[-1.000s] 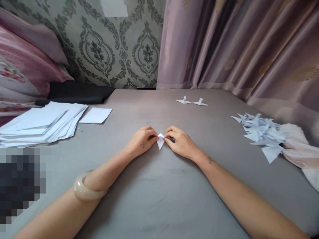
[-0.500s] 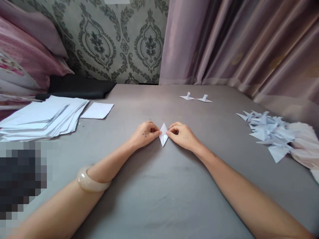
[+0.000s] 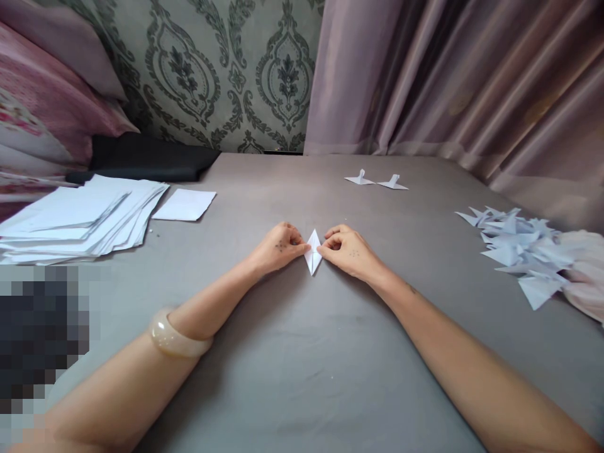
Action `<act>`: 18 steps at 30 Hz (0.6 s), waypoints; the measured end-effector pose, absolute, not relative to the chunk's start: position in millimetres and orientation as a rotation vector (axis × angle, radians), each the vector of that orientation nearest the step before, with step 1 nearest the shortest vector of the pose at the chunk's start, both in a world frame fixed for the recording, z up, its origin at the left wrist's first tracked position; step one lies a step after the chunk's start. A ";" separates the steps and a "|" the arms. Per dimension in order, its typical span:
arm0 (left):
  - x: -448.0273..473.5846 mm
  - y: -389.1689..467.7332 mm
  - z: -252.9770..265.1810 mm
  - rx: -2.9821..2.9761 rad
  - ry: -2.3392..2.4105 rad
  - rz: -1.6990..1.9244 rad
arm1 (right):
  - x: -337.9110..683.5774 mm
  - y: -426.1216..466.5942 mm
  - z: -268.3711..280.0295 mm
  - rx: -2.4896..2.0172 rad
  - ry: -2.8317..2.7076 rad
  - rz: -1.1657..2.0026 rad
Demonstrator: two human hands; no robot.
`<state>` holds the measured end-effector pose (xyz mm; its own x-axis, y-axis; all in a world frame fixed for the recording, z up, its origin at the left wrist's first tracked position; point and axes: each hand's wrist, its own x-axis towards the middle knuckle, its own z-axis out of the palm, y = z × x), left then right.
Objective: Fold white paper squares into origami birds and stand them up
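A small piece of folded white paper (image 3: 313, 255), diamond-shaped with a crease down its middle, lies on the grey cloth surface in front of me. My left hand (image 3: 283, 246) pinches its left corner between thumb and fingers. On the opposite side, the thumb and fingers of my right hand (image 3: 346, 251) close on the right corner. The long points of the diamond face away from me and toward me. Its underside is hidden.
At the left lie a stack of white paper sheets (image 3: 108, 207) and a separate paper square (image 3: 186, 205). Two folded paper figures (image 3: 361, 178) sit at the back. Several more form a pile (image 3: 523, 242) at the right, beside pale fabric (image 3: 587, 264). Black cloth (image 3: 151, 157) lies back left.
The camera view has shifted slightly. Both hands keep their pinch on the folded paper, with little visible change in its shape.
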<state>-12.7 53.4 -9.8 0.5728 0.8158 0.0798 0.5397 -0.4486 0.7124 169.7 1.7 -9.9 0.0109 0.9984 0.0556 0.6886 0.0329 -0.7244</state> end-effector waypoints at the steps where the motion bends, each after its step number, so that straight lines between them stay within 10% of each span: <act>1: -12.6 53.7 -10.1 2.163 1.071 0.549 | 169.9 1.7 -9.8 -1.721 -1.732 0.700; 18: -10.4 37.8 -24.4 2.529 0.975 0.698 | 168.9 -7.8 -15.6 -1.536 -1.868 0.539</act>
<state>-10.4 37.8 -24.4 0.6435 0.6951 0.3206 0.5276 -0.7061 0.4723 168.9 -7.8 -15.6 -0.1005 0.9694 0.2240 0.7013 0.2287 -0.6752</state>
